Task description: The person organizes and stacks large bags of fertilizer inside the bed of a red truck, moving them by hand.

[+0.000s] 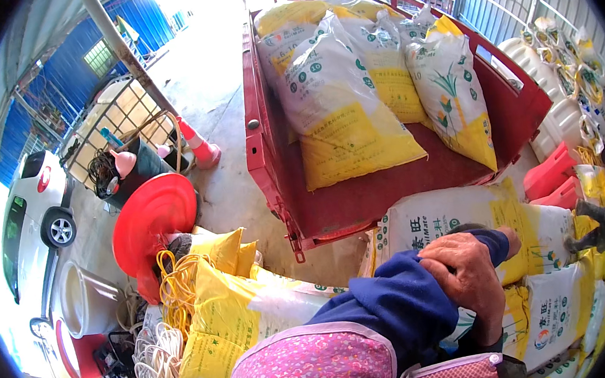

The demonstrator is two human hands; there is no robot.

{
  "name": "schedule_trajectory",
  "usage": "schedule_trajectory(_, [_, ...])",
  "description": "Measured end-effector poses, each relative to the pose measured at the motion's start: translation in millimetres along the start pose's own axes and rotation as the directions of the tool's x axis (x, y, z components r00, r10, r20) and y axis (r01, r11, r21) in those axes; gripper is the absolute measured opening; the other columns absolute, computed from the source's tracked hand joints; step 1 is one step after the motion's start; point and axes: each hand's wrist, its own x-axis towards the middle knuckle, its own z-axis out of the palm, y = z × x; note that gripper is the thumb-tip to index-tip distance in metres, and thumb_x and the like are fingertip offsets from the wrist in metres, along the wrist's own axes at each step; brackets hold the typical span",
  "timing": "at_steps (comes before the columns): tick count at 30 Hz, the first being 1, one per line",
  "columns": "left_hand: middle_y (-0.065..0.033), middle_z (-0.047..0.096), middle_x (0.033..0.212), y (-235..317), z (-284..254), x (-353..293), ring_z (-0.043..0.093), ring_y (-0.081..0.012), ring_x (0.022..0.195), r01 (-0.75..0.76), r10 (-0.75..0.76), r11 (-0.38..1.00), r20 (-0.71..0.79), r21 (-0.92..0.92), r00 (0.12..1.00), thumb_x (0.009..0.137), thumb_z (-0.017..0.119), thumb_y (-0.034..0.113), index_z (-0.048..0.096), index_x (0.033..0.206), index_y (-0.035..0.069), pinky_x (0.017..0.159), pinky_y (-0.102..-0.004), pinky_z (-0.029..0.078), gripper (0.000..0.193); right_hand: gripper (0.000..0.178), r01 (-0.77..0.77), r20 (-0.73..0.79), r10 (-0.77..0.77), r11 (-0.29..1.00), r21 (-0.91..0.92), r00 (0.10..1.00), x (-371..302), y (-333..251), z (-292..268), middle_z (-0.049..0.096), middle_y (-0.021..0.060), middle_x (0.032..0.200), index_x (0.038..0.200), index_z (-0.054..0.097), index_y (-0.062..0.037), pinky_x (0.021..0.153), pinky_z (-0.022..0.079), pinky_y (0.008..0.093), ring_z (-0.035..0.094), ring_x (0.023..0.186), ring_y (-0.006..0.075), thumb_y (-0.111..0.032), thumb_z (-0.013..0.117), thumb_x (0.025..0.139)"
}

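Observation:
My left arm reaches across from the lower middle in a blue sleeve with a pink floral sleeve cover. My right hand is bare and closed round that blue sleeve near the cuff. Past the cuff, only a small part of my left hand shows; its fingers are hidden. Both hands are over a white and yellow woven sack lying behind the cart. Another such sack lies nearer, at the right. A pink mesh cover is at my right forearm.
A red cart bed ahead carries several filled sacks. To the left are yellow sacks, coiled ropes, a red round lid, a traffic cone and a white car. Dark gloves appear at far right.

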Motion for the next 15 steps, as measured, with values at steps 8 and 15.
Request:
schedule_trajectory(8, [-0.008, 0.068, 0.108, 13.5, -3.0, 6.9, 0.064, -0.0275, 0.1, 0.271, -0.269, 0.958, 0.029, -0.092, 0.963, 0.075, 0.073, 0.028, 0.071, 0.106, 0.013, 0.079, -0.0423, 0.053, 0.034, 0.021, -0.084, -0.209, 0.115, 0.985, 0.152, 0.971, -3.3, -47.0, 19.2, 0.067, 0.0158, 0.08, 0.08, 0.065, 0.0014, 0.088, 0.047, 0.0393, 0.065, 0.085, 0.033, -0.019, 0.061, 0.083])
schedule_trajectory(15, [-0.0093, 0.07, 0.093, -35.0, -10.5, 27.0, 0.067, -0.025, 0.088, 0.128, -0.216, 0.937, -0.252, -0.324, 0.943, 0.073, 0.072, 0.023, 0.073, 0.093, 0.01, 0.068, -0.0407, 0.056, 0.024, 0.02, 0.169, -0.538, -0.121, 0.985, 0.04, 0.834, -40.7, -39.0, 42.5, 0.067, 0.016, 0.088, 0.089, 0.065, 0.0007, 0.09, 0.046, 0.0397, 0.063, 0.092, 0.0346, -0.018, 0.063, 0.082])
